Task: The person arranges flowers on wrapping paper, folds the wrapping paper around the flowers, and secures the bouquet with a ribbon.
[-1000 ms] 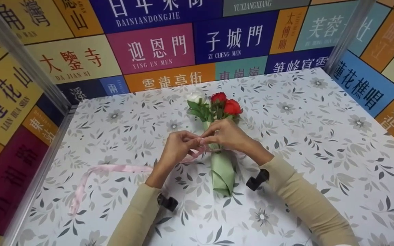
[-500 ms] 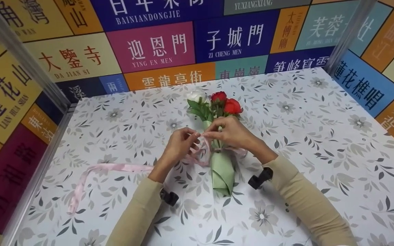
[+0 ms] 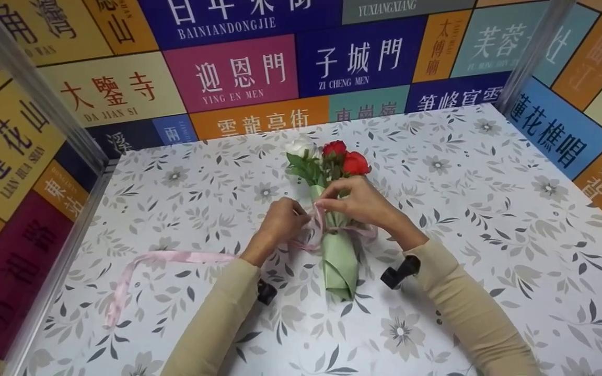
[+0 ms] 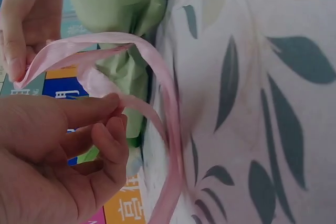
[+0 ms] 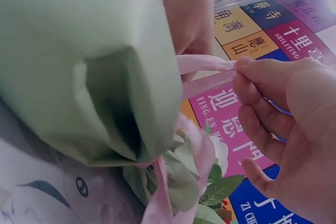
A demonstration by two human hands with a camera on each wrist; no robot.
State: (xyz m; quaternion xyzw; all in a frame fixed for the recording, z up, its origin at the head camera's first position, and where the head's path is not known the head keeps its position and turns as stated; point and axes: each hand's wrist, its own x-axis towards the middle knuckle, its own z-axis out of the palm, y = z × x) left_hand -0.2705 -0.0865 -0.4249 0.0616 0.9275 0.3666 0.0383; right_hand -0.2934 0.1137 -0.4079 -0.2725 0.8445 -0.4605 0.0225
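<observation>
A small bouquet (image 3: 332,172) of two red roses and a white one lies on the table in a green paper wrap (image 3: 340,263) (image 4: 123,3) (image 5: 84,61). A pink ribbon (image 3: 175,257) (image 4: 163,103) (image 5: 205,69) goes round the wrap's neck and trails off to the left. My left hand (image 3: 280,222) (image 4: 58,150) pinches the ribbon just left of the wrap. My right hand (image 3: 356,203) (image 5: 286,129) pinches a ribbon loop over the wrap's neck, fingertips close to the left hand's.
The table (image 3: 489,209) has a grey-and-white floral cover. Walls of coloured sign panels (image 3: 233,73) close it in at the back, left and right. The ribbon's loose tail (image 3: 118,297) curls toward the left front edge.
Both hands have shifted slightly toward me and lower on the wrap's neck. The ribbon now loops round the wrap between the hands. The trailing tail has barely moved.
</observation>
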